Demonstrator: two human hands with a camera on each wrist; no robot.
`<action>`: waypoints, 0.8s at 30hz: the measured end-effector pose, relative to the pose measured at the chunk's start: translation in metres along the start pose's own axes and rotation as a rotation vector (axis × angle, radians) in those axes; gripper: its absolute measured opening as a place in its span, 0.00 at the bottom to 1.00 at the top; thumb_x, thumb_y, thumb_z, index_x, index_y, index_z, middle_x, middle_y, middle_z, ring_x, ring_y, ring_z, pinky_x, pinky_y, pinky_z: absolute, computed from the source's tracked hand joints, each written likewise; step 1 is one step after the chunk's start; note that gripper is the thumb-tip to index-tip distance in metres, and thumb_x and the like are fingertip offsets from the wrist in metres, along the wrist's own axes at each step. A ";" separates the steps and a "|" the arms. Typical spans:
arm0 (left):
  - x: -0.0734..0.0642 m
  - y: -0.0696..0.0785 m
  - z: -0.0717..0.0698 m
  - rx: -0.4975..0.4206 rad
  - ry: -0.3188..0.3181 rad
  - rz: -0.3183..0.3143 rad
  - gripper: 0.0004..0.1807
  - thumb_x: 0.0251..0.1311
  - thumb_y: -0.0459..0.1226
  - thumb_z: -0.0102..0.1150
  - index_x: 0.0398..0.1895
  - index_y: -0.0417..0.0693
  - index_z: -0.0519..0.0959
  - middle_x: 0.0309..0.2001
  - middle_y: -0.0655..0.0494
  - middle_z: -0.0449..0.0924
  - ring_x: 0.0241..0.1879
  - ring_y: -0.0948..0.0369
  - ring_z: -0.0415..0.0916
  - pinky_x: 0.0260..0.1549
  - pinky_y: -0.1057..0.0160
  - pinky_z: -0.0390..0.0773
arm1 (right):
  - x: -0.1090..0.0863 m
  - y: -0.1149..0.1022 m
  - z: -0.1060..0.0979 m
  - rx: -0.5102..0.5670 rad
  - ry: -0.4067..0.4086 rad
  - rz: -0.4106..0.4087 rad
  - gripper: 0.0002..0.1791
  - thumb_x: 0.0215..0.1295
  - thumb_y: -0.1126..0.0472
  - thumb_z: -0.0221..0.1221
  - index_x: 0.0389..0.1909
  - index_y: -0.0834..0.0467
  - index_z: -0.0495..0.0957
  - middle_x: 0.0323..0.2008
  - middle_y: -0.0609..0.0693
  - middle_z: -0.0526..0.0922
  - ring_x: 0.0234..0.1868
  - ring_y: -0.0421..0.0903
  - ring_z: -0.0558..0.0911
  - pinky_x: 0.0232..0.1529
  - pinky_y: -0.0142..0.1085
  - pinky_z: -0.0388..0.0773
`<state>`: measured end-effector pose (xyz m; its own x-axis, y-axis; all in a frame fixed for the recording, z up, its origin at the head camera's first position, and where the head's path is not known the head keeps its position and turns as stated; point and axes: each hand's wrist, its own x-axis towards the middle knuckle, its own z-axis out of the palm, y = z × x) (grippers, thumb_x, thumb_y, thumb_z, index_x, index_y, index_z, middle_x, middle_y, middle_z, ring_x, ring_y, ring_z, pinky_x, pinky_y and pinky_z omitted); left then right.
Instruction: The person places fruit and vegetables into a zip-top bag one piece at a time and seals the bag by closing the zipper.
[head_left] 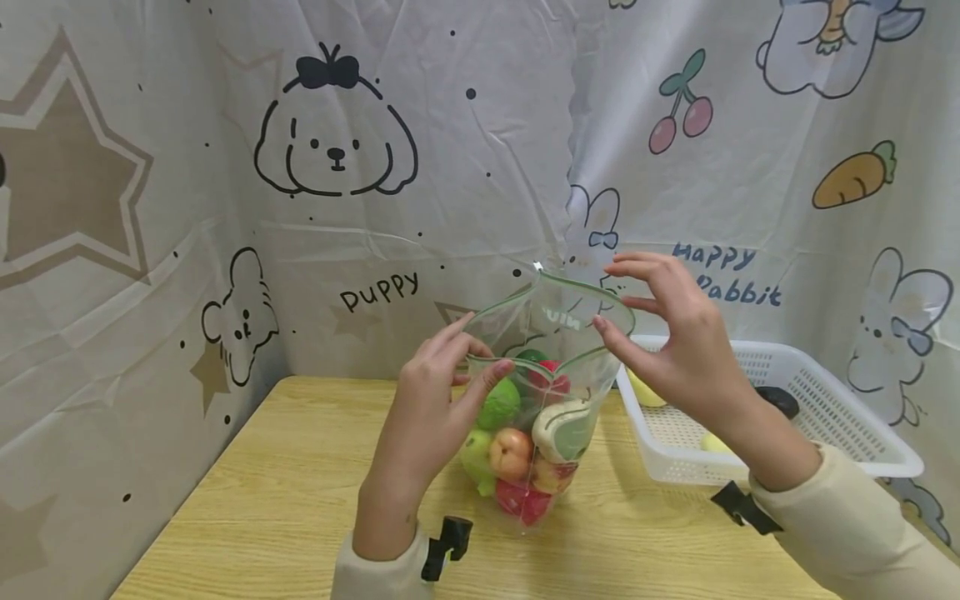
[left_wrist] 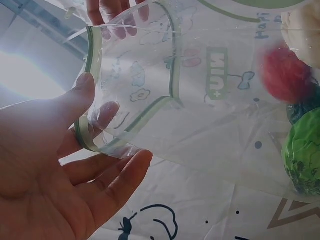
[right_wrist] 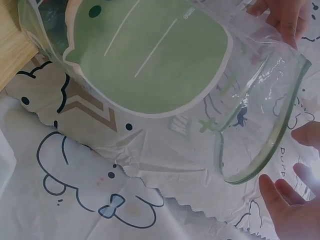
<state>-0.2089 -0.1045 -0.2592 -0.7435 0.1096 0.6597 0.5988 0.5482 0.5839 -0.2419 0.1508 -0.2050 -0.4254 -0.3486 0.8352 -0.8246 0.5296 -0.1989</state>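
Left hand (head_left: pixel 431 400): thumb and fingers closed over the near-left part of the green-edged mouth (head_left: pixel 573 362) of the clear bag (head_left: pixel 592 372), film held between them. Right hand (head_left: pixel 678 333): fingers and thumb spread wide, just beside the right part of that mouth; whether a fingertip touched the film could not be told.

Governing relation, in this inspector's judgement: the mouth lay between the two hands—rightward from the left hand, leftward from the right. The left hand was the nearer, being in contact. The bag's long axis ran roughly upright, its mouth uppermost and gaping, its filled end down at the table (head_left: pixel 300 475).

Contents were noted low in the bag, below both sets of fingertips: a bumpy green fruit (head_left: pixel 500 404) at its left side, a pale pear-shaped fruit (head_left: pixel 551 429) at its right, an orange fruit (head_left: pixel 512 452) between and lower, a red fruit (head_left: pixel 523 502) at its bottom.

Farther out, right of the bag and apart from its filled end, sat a white basket (head_left: pixel 832 404)—a yellow piece (head_left: pixel 645 390) on the side nearest the bag, a dark piece (head_left: pixel 780 402) farther from it.
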 end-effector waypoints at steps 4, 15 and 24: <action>0.000 0.000 0.000 0.003 -0.002 -0.003 0.16 0.67 0.48 0.64 0.39 0.44 0.81 0.71 0.44 0.70 0.69 0.45 0.68 0.47 0.60 0.87 | -0.001 0.002 -0.001 -0.012 -0.005 0.013 0.29 0.57 0.74 0.69 0.61 0.64 0.75 0.63 0.56 0.75 0.63 0.49 0.76 0.55 0.21 0.78; 0.001 -0.001 -0.001 0.006 0.002 -0.008 0.16 0.67 0.48 0.64 0.39 0.44 0.81 0.71 0.44 0.69 0.70 0.45 0.67 0.47 0.59 0.87 | -0.005 0.010 -0.011 -0.060 -0.026 0.023 0.25 0.58 0.75 0.67 0.58 0.65 0.77 0.62 0.58 0.76 0.63 0.51 0.75 0.56 0.16 0.73; 0.000 0.000 -0.001 0.008 -0.006 -0.015 0.16 0.68 0.49 0.62 0.40 0.44 0.81 0.71 0.45 0.69 0.69 0.45 0.69 0.47 0.59 0.87 | -0.025 0.041 -0.026 -0.169 -0.069 0.032 0.21 0.60 0.79 0.61 0.55 0.66 0.77 0.57 0.59 0.78 0.59 0.55 0.77 0.53 0.10 0.68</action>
<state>-0.2083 -0.1053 -0.2582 -0.7538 0.1062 0.6485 0.5854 0.5567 0.5894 -0.2559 0.2010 -0.2206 -0.4796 -0.3788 0.7915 -0.7384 0.6615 -0.1308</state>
